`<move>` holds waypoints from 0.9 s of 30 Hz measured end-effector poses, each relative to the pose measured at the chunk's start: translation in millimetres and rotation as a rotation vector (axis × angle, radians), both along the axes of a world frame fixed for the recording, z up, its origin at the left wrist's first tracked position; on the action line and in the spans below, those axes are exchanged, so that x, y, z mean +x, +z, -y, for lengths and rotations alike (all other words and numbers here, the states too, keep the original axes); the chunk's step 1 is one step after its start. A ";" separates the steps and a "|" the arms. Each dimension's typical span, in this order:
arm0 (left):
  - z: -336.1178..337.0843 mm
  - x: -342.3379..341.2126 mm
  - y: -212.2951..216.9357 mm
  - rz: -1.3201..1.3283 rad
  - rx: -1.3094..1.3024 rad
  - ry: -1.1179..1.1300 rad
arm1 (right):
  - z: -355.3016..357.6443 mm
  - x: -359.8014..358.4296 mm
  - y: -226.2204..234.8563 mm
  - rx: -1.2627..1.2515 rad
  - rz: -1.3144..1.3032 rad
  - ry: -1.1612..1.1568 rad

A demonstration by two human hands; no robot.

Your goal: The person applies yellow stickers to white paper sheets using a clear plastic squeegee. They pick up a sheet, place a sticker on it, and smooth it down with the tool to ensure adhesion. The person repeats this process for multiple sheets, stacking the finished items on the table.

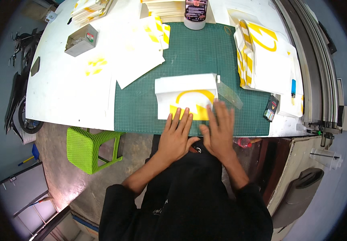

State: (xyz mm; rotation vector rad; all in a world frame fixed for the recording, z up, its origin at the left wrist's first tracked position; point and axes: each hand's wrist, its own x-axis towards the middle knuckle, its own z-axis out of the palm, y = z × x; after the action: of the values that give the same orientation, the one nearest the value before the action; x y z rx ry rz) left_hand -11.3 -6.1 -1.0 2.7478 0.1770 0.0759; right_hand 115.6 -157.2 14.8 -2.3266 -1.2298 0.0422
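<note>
A white sheet with a yellow printed design [185,96] lies on the green cutting mat [137,108], with a crease running across its upper part. My left hand [176,134] rests on its lower edge, fingers stretched out flat. Beside it, my right hand [220,132] is at the sheet's lower right corner. Its fingers are spread and a little blurred by motion, so I cannot tell if they touch the sheet. A clear plastic strip [229,96] lies on the mat just right of the sheet.
Piled white-and-yellow pieces [268,60] lie at the right, near a blue lighter [293,87] and a small black box [270,108]. Loose white sheets [137,64], a grey box [81,40] and a bottle [195,16] stand farther back. A green stool [87,150] is below left.
</note>
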 end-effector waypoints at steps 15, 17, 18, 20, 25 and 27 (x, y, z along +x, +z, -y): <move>6.0 -1.7 -5.7 -0.004 -0.070 0.023 | -87.5 27.4 -23.3 -0.063 0.042 0.221; 7.6 -1.7 -0.9 -0.007 -0.075 0.035 | -99.9 41.9 -30.7 -0.040 0.059 0.197; 8.2 0.6 2.0 0.008 -0.072 0.042 | -112.4 59.1 -36.7 -0.034 0.080 0.177; 7.8 2.6 4.8 0.028 -0.068 0.051 | -131.2 81.0 -40.6 -0.058 0.085 0.144; -6.0 6.2 3.2 0.092 0.059 -0.009 | -138.4 97.4 -40.9 -0.164 0.033 0.139; -35.9 8.7 -7.8 0.070 -0.036 -0.012 | -142.6 97.9 -41.8 -0.170 0.051 0.173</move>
State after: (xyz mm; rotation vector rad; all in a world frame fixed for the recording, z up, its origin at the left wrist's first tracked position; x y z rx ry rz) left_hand -2.6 29.8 -8.9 2.7055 0.1409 0.1641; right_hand 213.5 -14.6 -27.0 -2.3700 -1.5030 0.1529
